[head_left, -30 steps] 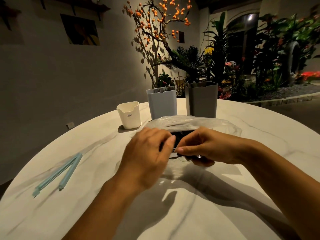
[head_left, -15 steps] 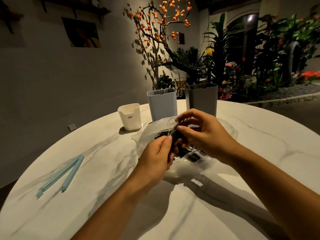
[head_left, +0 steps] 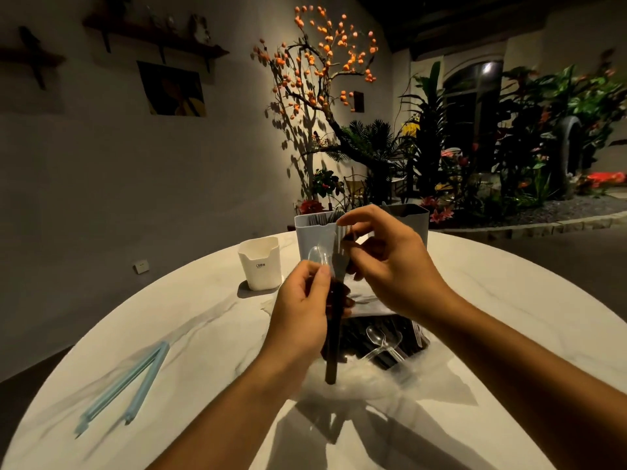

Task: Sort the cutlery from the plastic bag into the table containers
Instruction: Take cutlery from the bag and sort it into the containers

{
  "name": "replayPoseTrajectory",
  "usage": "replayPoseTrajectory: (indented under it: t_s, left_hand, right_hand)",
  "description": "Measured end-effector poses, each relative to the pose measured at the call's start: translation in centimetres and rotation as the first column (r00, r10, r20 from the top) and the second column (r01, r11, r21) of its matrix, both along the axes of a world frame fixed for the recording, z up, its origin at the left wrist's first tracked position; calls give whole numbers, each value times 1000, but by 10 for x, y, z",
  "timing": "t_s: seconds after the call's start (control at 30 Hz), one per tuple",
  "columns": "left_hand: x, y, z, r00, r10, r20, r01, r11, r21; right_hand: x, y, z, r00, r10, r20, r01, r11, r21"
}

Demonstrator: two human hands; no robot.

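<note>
Left of you on the white marble table [head_left: 210,337]: a pale blue bag clip [head_left: 127,381], lying open in a V. Behind the table, a branch of orange berries [head_left: 325,62], leafy plants [head_left: 529,130], a dark picture [head_left: 174,89] under a wall shelf [head_left: 156,35]

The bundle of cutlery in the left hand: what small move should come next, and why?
Probably the right hand should pull the black fork it pinches free of the bundle. The left hand grips a clear spoon and dark handles together, so the pieces are still mixed, and the blue-grey container just behind already holds dark cutlery.
</note>
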State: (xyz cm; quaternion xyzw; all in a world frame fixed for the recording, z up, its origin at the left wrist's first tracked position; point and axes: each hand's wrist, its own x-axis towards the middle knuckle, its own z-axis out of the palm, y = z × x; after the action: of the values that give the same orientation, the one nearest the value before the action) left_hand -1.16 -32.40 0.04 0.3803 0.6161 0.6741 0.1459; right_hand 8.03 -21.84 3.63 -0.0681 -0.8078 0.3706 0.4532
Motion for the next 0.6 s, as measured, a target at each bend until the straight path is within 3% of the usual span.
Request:
replayPoseTrajectory:
  t_s: [0.17, 0.3, 0.47, 0.6]
  left_hand:
    - [-29, 12, 30, 990, 138, -21, -136, 989, 56]
    - [-58, 25, 37, 970, 241, -4, -241, 970, -36]
    - [-83, 32, 44, 963, 217, 159, -212, 976, -49]
    - [-101, 39, 40, 972, 183, 148, -174, 982, -75]
  right_hand:
    - [-12, 18, 40, 1000, -15, -15, 14, 1000, -17]
    - [-24, 36, 72, 980, -154, -124, 160, 986, 42]
    - [-49, 65, 89, 906, -344, -246, 391, 904, 175]
    - [-72, 87, 92, 854, -429, -294, 508, 811, 291]
